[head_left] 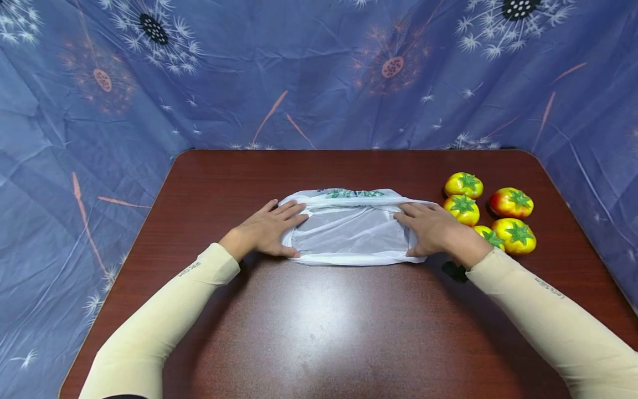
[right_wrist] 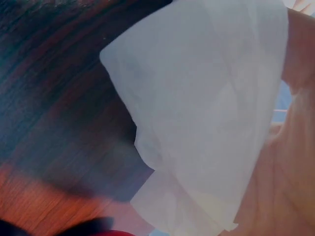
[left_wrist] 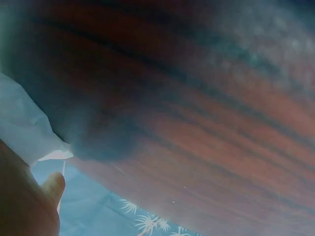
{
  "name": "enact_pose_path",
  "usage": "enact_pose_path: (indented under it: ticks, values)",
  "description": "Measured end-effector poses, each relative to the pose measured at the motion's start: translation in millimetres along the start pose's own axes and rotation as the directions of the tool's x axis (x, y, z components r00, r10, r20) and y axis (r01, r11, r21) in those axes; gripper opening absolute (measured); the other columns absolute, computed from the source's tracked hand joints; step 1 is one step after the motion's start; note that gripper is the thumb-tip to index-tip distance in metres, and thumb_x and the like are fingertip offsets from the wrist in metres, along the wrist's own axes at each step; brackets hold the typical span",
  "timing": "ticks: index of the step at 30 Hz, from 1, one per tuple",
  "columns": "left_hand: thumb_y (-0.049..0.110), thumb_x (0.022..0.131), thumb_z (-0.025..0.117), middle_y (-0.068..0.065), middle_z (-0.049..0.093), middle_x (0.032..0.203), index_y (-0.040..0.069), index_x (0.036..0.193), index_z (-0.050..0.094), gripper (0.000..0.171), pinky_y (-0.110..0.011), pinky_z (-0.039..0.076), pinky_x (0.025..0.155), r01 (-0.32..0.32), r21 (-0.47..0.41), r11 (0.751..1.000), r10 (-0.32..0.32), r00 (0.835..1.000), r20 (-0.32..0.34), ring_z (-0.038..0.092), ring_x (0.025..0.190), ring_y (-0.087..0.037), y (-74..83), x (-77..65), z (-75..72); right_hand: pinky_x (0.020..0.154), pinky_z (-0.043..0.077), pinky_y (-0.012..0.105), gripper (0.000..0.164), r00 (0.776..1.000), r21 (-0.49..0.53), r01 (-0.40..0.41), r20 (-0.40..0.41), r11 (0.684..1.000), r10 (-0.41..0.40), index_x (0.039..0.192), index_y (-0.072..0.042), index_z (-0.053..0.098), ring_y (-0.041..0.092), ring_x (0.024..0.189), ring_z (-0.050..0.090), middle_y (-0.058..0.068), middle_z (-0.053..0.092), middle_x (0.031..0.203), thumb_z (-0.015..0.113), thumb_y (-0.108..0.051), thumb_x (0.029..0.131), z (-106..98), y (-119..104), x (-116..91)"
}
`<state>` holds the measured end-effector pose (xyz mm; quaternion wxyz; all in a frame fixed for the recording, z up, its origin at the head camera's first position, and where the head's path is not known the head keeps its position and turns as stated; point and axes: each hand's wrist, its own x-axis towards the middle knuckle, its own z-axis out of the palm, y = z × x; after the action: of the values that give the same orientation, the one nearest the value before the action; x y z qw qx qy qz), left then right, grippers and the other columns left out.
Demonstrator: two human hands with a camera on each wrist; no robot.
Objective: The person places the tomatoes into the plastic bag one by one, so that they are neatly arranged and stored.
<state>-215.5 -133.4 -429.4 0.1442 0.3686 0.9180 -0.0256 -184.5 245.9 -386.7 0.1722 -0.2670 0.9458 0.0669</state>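
Observation:
A thin white plastic bag with green print along its far edge is spread on the table, its mouth held wide. At its left end my left hand lies with fingers extended over the edge and thumb near the front corner. On the opposite end, my right hand reaches over the rim, fingers pointing inward and thumb apart. Much of the right wrist view is filled by the white bag beside the right hand. In the left wrist view, the left hand shows only partly, near a bag corner.
Several yellow-red fruits with green star-shaped tops sit right of the right hand, some partly behind it. Under the right wrist is a small dark object. The brown table has blue patterned cloth hanging around it.

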Motion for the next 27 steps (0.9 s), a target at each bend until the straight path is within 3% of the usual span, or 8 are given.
enact_pose_path:
  ticks: [12, 21, 27]
  values:
    - [0.07, 0.084, 0.059, 0.002, 0.012, 0.169, 0.025, 0.16, 0.021, 0.095, -0.054, 0.008, 0.126, -0.017, -0.054, 0.998, 0.018, 1.0, 0.014, 0.009, 0.158, -0.022, -3.5, 0.8, -1.1, 0.116, 0.027, 0.064, 0.088, 1.0, 0.031, -0.011, 0.002, 0.999, 0.011, 0.15, -0.007, 0.041, 0.042, 0.147, 0.031, 0.021, 0.034, 0.159, 0.078, -0.044, 0.079, 2.2, 2.2, -3.0]
    - [0.068, 0.083, 0.062, 0.002, 0.01, 0.17, 0.025, 0.16, 0.021, 0.096, -0.056, 0.011, 0.125, -0.005, -0.075, 0.997, 0.007, 1.0, 0.024, 0.008, 0.158, -0.022, 0.9, 1.8, -4.2, 0.116, 0.027, 0.064, 0.085, 0.999, 0.065, 0.025, -0.028, 0.998, -0.024, 0.149, -0.006, 0.042, 0.044, 0.146, 0.031, 0.024, 0.034, 0.158, 0.079, -0.039, 0.08, 2.4, 3.3, -8.0]
    - [0.067, 0.084, 0.061, 0.003, 0.01, 0.17, 0.027, 0.16, 0.021, 0.094, -0.057, 0.011, 0.124, -0.007, -0.108, 0.994, 0.01, 1.0, 0.03, 0.007, 0.158, -0.022, -2.9, 0.5, -3.2, 0.115, 0.03, 0.063, 0.085, 1.0, 0.06, -0.001, -0.028, 0.998, 0.003, 0.149, -0.005, 0.043, 0.042, 0.147, 0.032, 0.022, 0.035, 0.158, 0.078, -0.041, 0.08, 5.4, 2.2, -6.5]
